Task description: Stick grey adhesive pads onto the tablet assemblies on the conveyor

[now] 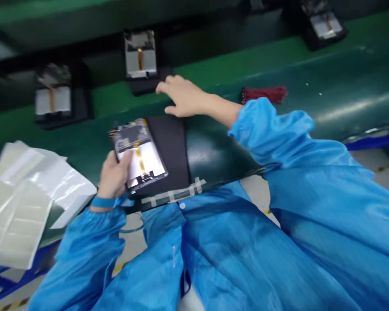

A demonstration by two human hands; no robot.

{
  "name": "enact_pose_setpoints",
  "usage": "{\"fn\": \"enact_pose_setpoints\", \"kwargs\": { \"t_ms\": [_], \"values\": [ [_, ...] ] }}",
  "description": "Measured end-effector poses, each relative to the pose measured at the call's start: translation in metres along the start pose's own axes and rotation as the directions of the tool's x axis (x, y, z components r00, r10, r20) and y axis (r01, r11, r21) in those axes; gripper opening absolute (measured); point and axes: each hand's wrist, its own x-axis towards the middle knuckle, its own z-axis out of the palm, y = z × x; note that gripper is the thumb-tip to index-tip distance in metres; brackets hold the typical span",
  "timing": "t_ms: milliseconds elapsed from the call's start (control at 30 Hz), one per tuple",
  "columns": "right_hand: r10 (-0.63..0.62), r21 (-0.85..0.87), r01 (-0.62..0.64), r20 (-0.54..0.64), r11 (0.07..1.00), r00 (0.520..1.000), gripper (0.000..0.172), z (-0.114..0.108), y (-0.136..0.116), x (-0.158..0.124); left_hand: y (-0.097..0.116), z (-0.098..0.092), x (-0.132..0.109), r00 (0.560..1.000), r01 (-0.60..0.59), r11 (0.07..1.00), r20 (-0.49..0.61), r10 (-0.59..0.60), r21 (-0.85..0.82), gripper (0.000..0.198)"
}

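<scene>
Left grip (114, 176) closed on one open-backed tablet (139, 155); right grip (180, 97) open; three more tablets (141, 54) beyond

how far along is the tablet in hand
Done, it seems: a yellow ribbon strip lies across the white panel of the open tablet. In hand: the left hand holds that tablet over a black mat. Left: its circuit board is bare, and film sheets lie nearby.

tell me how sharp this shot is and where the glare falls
In the head view, the whole frame is soft and tilted, with blur worst on the right hand; glare streaks the dark green surface and whitens the open tablet in the left hand.
</scene>
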Motion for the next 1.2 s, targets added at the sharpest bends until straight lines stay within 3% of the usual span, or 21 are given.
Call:
{"fn": "enact_pose_setpoints", "kwargs": {
  "t_ms": [67, 100, 133, 167, 233, 300, 367, 433, 500, 600, 700, 767, 867, 967, 1067, 1200],
  "values": [
    [0.130, -0.091, -0.127, 0.027, 0.988, 0.991, 0.037, 0.011, -0.014, -0.043, -0.005, -0.012, -0.004, 0.996, -0.029, 0.983, -0.077, 0.044, 0.183, 0.041],
    [0.161, -0.084, -0.151, 0.129, 0.985, 0.979, 0.032, 0.021, -0.023, -0.064, -0.005, -0.016, -0.005, 0.994, -0.056, 0.962, -0.075, 0.079, 0.267, 0.042],
    [0.105, -0.024, -0.102, 0.245, 0.994, 0.964, 0.028, 0.034, -0.033, -0.083, -0.003, -0.017, -0.006, 0.993, -0.096, 0.938, -0.038, 0.116, 0.332, 0.045],
    [0.024, 0.050, -0.040, 0.289, 0.998, 0.957, 0.027, 0.048, -0.041, -0.098, 0.000, -0.015, -0.007, 0.988, -0.148, 0.910, 0.014, 0.154, 0.389, 0.048],
    [0.021, 0.121, -0.049, 0.221, 0.991, 0.975, 0.041, 0.074, -0.047, -0.118, 0.006, -0.008, -0.009, 0.967, -0.253, 0.838, 0.115, 0.226, 0.484, 0.055],
    [0.053, 0.168, -0.070, 0.102, 0.983, 0.993, 0.050, 0.083, -0.033, -0.133, 0.009, -0.003, -0.010, 0.950, -0.311, 0.760, 0.167, 0.263, 0.571, 0.062],
    [0.149, 0.106, -0.139, -0.093, 0.985, 0.984, 0.045, 0.073, -0.004, -0.150, 0.010, -0.004, -0.014, 0.956, -0.289, 0.713, 0.154, 0.250, 0.639, 0.071],
    [0.273, -0.062, -0.301, -0.286, 0.951, 0.919, 0.033, 0.054, 0.030, -0.170, 0.011, -0.013, -0.023, 0.964, -0.239, 0.690, 0.084, 0.251, 0.684, 0.084],
    [0.305, -0.203, -0.382, -0.326, 0.902, 0.895, 0.026, 0.039, 0.055, -0.187, 0.013, -0.024, -0.039, 0.951, -0.246, 0.689, 0.032, 0.308, 0.682, 0.090],
    [0.283, -0.355, -0.359, -0.248, 0.863, 0.926, 0.024, 0.036, 0.071, -0.194, 0.018, -0.028, -0.070, 0.897, -0.380, 0.705, 0.051, 0.440, 0.599, 0.074],
    [0.220, -0.471, -0.276, -0.171, 0.838, 0.960, 0.032, 0.042, 0.071, -0.188, 0.021, -0.008, -0.096, 0.832, -0.507, 0.666, 0.110, 0.543, 0.547, 0.053],
    [0.156, -0.522, -0.204, -0.134, 0.828, 0.979, 0.036, 0.043, 0.071, -0.185, 0.020, 0.013, -0.105, 0.752, -0.634, 0.622, 0.176, 0.636, 0.459, 0.039],
    [0.066, -0.508, -0.119, -0.123, 0.853, 0.990, 0.030, 0.042, 0.072, -0.183, 0.016, 0.046, -0.107, 0.604, -0.796, 0.548, 0.267, 0.751, 0.256, 0.024],
    [-0.032, -0.400, -0.040, -0.171, 0.916, 0.985, 0.020, 0.047, 0.069, -0.179, 0.018, 0.070, -0.098, 0.512, -0.859, 0.469, 0.332, 0.792, 0.204, 0.019],
    [-0.118, -0.240, 0.064, -0.222, 0.969, 0.968, 0.013, 0.058, 0.058, -0.171, 0.025, 0.089, -0.085, 0.485, -0.873, 0.416, 0.371, 0.792, 0.254, 0.022],
    [-0.120, 0.038, 0.133, -0.237, 0.990, 0.964, 0.011, 0.069, 0.042, -0.162, 0.036, 0.116, -0.064, 0.530, -0.843, 0.399, 0.441, 0.724, 0.360, 0.024]
  ]
}}
